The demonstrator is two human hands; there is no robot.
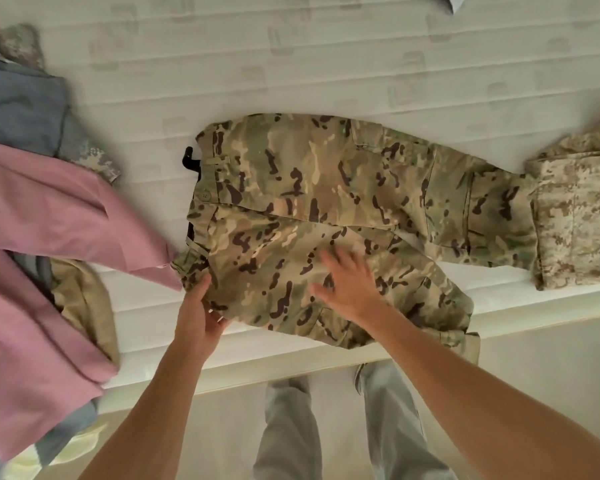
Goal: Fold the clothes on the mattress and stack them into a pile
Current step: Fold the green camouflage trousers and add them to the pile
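Camouflage trousers [326,188] lie spread across the white mattress [291,57], waistband to the left, legs running right. My left hand [198,317] grips the near waist corner of the trousers at the mattress's front edge, thumb on top. My right hand [347,282] rests flat with spread fingers on the near trouser leg. A folded light digital-camouflage garment [575,220] sits at the right, touching the trouser leg ends.
A loose heap at the left holds a pink garment [49,220], a grey-blue one [18,112], and tan and pale camouflage pieces. The mattress's front edge [291,362] runs just before my legs [326,427]. One trouser cuff hangs over that edge.
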